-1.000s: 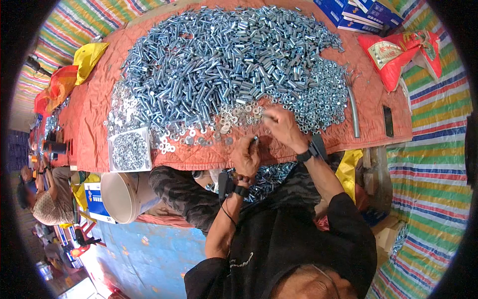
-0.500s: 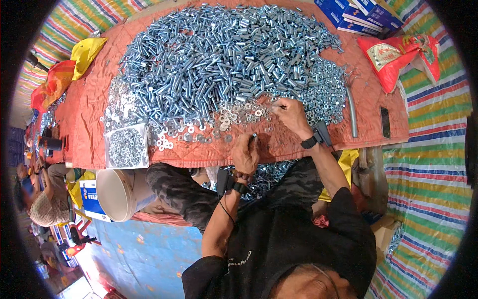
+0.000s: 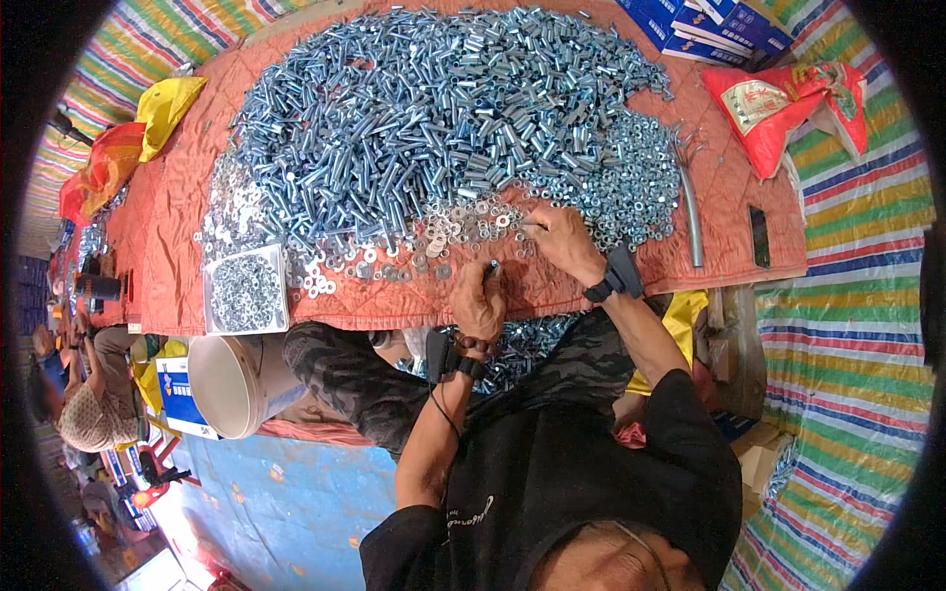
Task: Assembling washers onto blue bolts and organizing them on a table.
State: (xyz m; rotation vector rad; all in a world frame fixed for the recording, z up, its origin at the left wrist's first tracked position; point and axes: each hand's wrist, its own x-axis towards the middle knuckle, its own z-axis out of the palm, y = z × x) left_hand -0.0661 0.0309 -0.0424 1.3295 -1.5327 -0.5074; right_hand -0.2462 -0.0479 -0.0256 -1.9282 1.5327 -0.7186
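Note:
My left hand is closed near the front edge of the table, with the shiny metal end of a bolt poking out between thumb and forefinger. To its right, my right hand has thumb and forefinger pinched together; what they hold is too small to make out. Its fingertips are beside a patch of loose flat washers. Hex nuts lie in a heap beyond and to the right of that hand. Behind both hands spreads a big pile of zinc-coloured bolts and sleeves.
A white tray of small spring washers stands at the front left, above a white bucket. On the right lie a metal tube, a dark flat rectangle and a red bag. Blue boxes are stacked at the far right.
My right hand has come slightly nearer and lower, away from the washers' far side, its fingers still pinched. My left hand keeps the bolt almost in place.

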